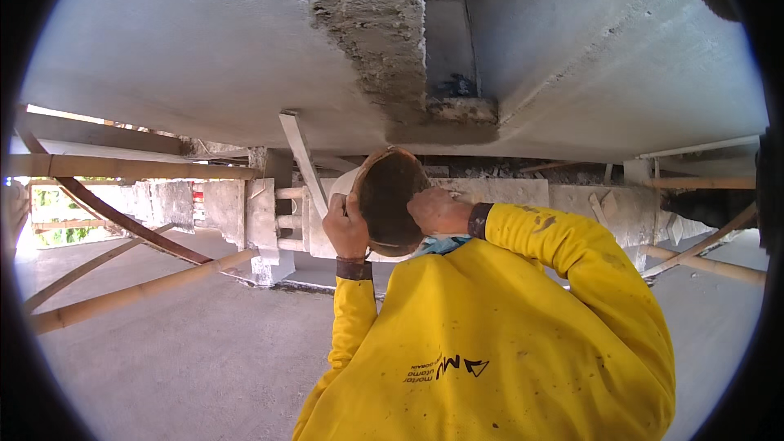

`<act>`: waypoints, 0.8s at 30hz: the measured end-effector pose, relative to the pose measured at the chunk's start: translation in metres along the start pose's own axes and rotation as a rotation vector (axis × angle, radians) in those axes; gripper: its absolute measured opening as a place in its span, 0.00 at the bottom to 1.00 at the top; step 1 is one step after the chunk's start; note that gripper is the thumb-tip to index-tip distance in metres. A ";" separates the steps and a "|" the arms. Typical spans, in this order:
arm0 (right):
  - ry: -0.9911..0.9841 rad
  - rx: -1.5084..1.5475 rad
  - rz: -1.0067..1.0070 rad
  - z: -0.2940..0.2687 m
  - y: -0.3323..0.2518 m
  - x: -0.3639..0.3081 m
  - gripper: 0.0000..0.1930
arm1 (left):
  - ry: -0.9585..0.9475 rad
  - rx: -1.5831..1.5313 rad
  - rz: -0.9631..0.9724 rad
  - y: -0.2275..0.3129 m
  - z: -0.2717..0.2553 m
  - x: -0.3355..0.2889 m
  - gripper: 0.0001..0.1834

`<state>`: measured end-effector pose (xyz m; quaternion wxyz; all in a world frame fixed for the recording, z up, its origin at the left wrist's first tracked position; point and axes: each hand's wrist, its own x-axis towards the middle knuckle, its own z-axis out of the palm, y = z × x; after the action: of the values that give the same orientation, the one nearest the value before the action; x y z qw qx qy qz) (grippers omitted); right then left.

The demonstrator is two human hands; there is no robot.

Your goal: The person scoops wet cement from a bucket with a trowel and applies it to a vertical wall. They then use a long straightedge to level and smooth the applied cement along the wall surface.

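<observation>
Just past the yellow shirt I've got the left hand curled closed on the left rim of the tilted bucket, and the right hand bunched at its right edge, though I can't tell whether it grips the rim or something inside. I'd keep the left grip firm so the open mouth doesn't swing, well clear of the rough concrete edge farther off.

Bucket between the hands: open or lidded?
Open: the bucket shows its round mouth to the camera, no lid across it, dark inside visible between left hand and right hand. Fill level: cannot tell.
</observation>
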<state>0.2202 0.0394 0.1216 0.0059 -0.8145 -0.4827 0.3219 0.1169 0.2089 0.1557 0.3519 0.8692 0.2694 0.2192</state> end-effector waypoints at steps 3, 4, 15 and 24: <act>-0.075 0.071 -0.038 -0.037 0.001 -0.027 0.13 | -0.022 0.021 -0.036 -0.007 -0.002 -0.009 0.16; -0.016 0.104 -0.009 -0.041 0.006 -0.036 0.14 | -0.026 0.034 -0.052 -0.006 -0.005 -0.010 0.16; -0.105 -0.260 0.006 -0.034 0.038 -0.027 0.12 | -0.063 -0.042 0.032 0.016 -0.003 -0.025 0.14; 0.284 -0.464 0.147 -0.019 0.079 -0.041 0.13 | -0.016 -0.118 0.016 0.043 0.030 -0.036 0.14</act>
<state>0.2785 -0.0293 0.1325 -0.1368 -0.8639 -0.4773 0.0849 0.1201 0.1459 0.1608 0.4031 0.8508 0.2459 0.2306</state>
